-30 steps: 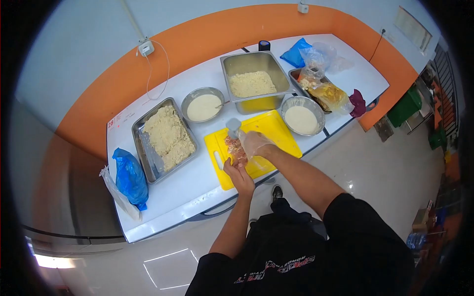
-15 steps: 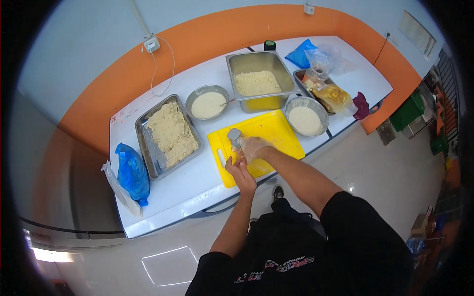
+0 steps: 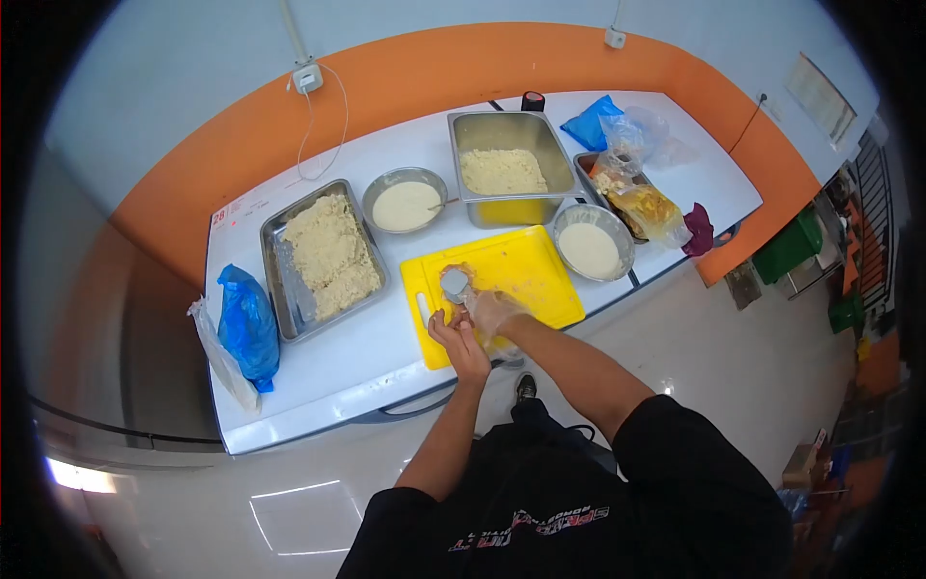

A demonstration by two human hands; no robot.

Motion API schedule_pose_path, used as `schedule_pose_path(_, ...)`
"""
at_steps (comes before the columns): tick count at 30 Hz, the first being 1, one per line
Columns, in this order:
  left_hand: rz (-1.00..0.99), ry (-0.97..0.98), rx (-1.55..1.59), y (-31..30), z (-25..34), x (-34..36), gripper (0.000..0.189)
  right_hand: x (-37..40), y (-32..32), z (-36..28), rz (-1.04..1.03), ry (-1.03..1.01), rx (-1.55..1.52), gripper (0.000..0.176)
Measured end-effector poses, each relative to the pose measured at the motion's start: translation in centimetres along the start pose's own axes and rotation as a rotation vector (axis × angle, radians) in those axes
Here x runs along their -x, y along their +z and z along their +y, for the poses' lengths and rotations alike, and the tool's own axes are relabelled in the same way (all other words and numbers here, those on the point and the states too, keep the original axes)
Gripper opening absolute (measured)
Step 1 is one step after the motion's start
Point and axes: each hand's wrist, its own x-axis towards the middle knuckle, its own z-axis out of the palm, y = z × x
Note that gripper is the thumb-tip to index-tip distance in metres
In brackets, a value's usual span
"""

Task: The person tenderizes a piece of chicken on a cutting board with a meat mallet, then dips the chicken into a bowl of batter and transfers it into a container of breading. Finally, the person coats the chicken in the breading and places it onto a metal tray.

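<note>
My right hand (image 3: 492, 314), in a clear plastic glove, grips a meat mallet with a grey metal head (image 3: 454, 282). The mallet head overlaps a flat piece of pink raw meat (image 3: 457, 269) on the left part of the yellow cutting board (image 3: 535, 261). Close below the head is my bare left hand (image 3: 463, 349), palm turned up and fingers apart, bent toward the meat's near side. Small pink scraps lie on the board to the right.
Behind the board are a deep steel pan (image 3: 574, 183) of pale crumbs and a bowl of white batter (image 3: 405, 205). A crumb-filled tray (image 3: 289, 323) and blue bag (image 3: 248, 333) stand left. Right are another batter bowl (image 3: 590, 251) and a tray with bagged food (image 3: 651, 212).
The mallet head has come down toward me over the meat, baring the meat's far edge. My left hand stays close beside it. The whole view has shifted slightly.
</note>
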Motion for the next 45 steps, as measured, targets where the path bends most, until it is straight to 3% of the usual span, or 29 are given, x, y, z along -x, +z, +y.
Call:
schedule_pose_path(1, -0.005, -0.036, 0.049, 0.3, -0.1, -0.8, 0.044, -0.7, -1.3, 0.1, 0.014, -0.002, 0.005, 0.050)
schedule_pose_path(3, -0.008, -0.015, 0.052, -0.1, -0.3, -0.6, 0.045, -0.9, -3.2, -0.4, -0.184, 0.049, 0.060, 0.044)
schedule_pose_path(4, -0.003, 0.010, 0.063, 0.0, -0.3, -0.8, 0.046, -0.9, -2.7, 0.3, -0.184, 0.048, 0.063, 0.044)
schedule_pose_path(6, 0.011, 0.026, 0.045, 0.2, 0.0, -1.1, 0.047, -0.5, -0.4, 2.3, -0.092, 0.238, -0.146, 0.040)
schedule_pose_path(10, -0.007, 0.031, -0.003, 0.5, 0.6, -0.9, 0.050, 2.3, -1.7, 1.4, -0.152, 0.239, -0.062, 0.037)
schedule_pose_path(12, -0.023, 0.049, -0.020, 0.4, 0.1, -0.6, 0.050, 1.9, -3.1, 0.9, -0.273, 0.119, 0.026, 0.043)
schedule_pose_path(15, -0.020, 0.035, -0.016, 0.8, 0.2, -0.6, 0.051, 4.3, -0.1, 2.2, -0.099, 0.180, 0.017, 0.044)
schedule_pose_path(19, 0.017, 0.013, 0.037, 0.2, -0.1, -0.7, 0.051, 4.0, -3.1, 1.3, -0.239, 0.228, -0.016, 0.047)
schedule_pose_path(21, 0.055, -0.016, 0.111, 0.4, -0.7, -0.8, 0.051, 3.5, -2.3, 0.8, -0.123, 0.419, -0.273, 0.043)
schedule_pose_path(25, 0.150, -0.073, 0.200, 0.7, -2.4, -0.5, 0.052, 5.2, 0.5, -0.4, -0.162, 0.198, -0.140, 0.046)
schedule_pose_path(28, 0.120, -0.090, 0.198, 0.2, -2.0, -0.4, 0.052, 6.0, -5.7, -3.7, -0.216, 0.192, -0.200, 0.052)
schedule_pose_path(29, 0.122, -0.091, 0.198, 0.3, -1.7, -0.7, 0.052, 5.9, -5.1, -3.4, -0.217, 0.191, -0.199, 0.052)
schedule_pose_path(31, 0.147, -0.177, 0.287, 0.2, -1.1, -0.2, 0.051, 6.7, -2.1, -2.9, -0.294, 0.446, -0.235, 0.047)
schedule_pose_path(32, 0.136, -0.173, 0.281, -0.1, -1.8, 0.1, 0.051, 6.7, -0.8, -2.5, -0.289, 0.450, -0.246, 0.047)
schedule_pose_path(34, 0.191, -0.205, 0.347, 0.5, -2.6, -0.5, 0.052, 5.7, 0.0, -0.9, -0.275, 0.244, -0.107, 0.047)
schedule_pose_path(37, 0.171, -0.193, 0.328, 0.4, -1.8, -0.5, 0.052, 6.4, -4.1, -1.7, -0.199, 0.225, -0.278, 0.044)
schedule_pose_path(41, 0.230, -0.217, 0.305, 0.7, -1.6, -0.3, 0.055, 7.4, 0.3, -2.1, -0.237, 0.165, -0.060, 0.040)
schedule_pose_path(45, 0.210, -0.175, 0.336, 0.2, -1.5, -0.5, 0.057, 3.9, 3.6, 3.8, -0.044, 0.021, -0.030, 0.036)
